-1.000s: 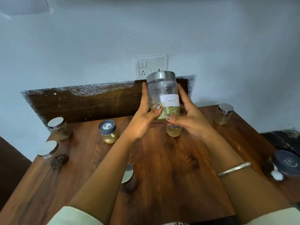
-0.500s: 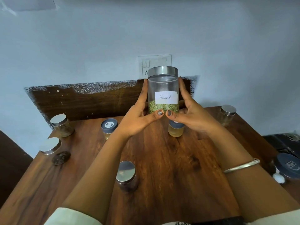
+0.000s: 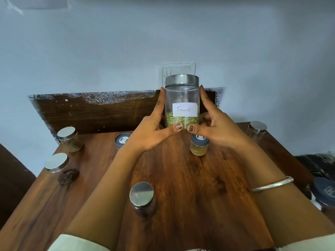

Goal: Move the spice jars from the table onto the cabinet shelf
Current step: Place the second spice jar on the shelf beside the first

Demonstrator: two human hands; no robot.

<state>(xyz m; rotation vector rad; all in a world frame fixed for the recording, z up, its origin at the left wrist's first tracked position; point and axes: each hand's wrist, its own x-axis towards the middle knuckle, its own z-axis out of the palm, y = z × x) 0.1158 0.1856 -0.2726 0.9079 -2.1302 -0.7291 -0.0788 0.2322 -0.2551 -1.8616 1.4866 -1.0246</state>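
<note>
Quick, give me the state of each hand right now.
Left hand: closed on the left side of the fennel jar, held off the table.
Right hand: closed on the jar's right side.

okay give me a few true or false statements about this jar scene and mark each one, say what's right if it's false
1. Both hands hold the fennel jar, left hand and right hand on opposite sides. True.
2. The jar is full to the lid. False: seeds fill only the bottom part.
3. Its lid is off. False: the metal lid is on.
4. A small blue-lidded jar of yellowish contents stands on the table. True.
</note>
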